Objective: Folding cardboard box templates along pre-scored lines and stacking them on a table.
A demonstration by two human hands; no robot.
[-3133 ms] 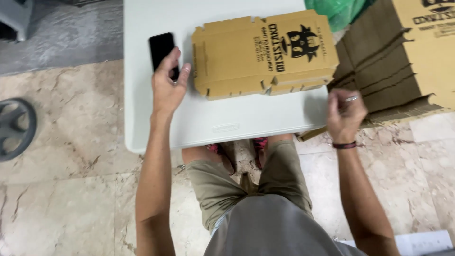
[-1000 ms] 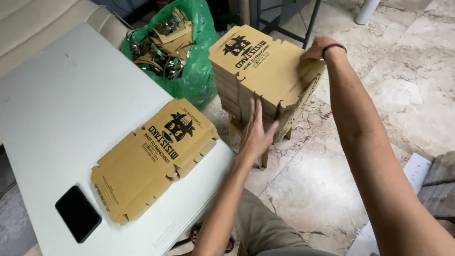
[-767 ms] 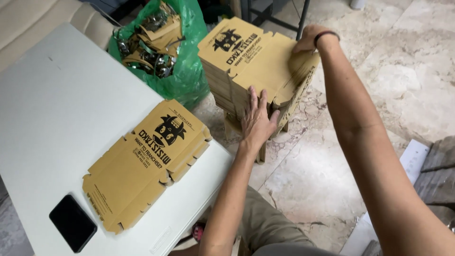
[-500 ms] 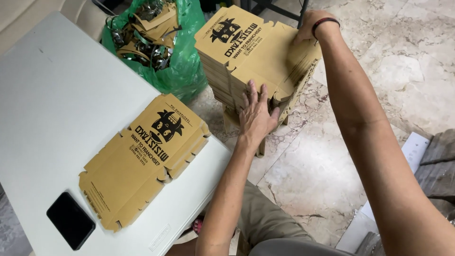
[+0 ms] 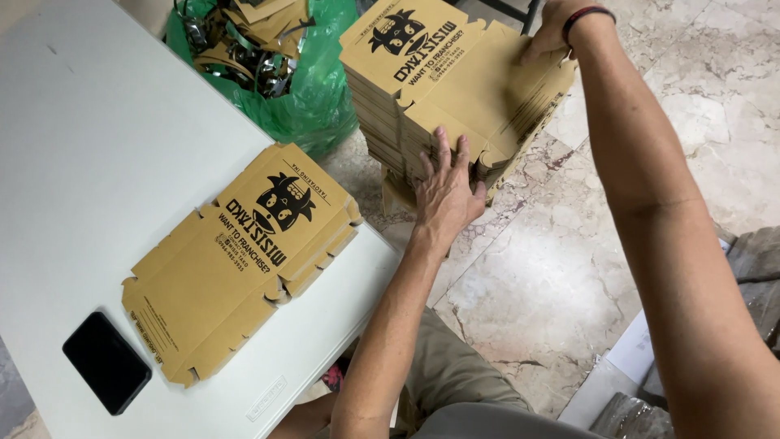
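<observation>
Where we reach: tall stack of flat cardboard boxes [image 5: 455, 81] on the floor, beside the bench [image 5: 89, 146]
Left hand [image 5: 445, 195]: flat, grip released, pressing the stack's near edge
Right hand [image 5: 552, 32]: fingers curled on the far corner — grasping the top sheets
Bench: smaller stack of flat boxes [image 5: 244, 252] — black phone [image 5: 106, 362] just beside

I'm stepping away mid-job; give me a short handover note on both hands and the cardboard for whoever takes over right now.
Left hand: flat, fingers spread, pressed against the near side of the tall stack of flat brown printed cardboard box blanks standing on the marble floor.
Right hand: gripping the far edge of the stack's top blanks.
Done: a smaller pile of the same brown blanks lies on the white table, beside a black phone.
Left: the tall stack is still off the table; nothing is lifted clear yet.
Nearby: a green plastic bag of scraps behind the table.
</observation>
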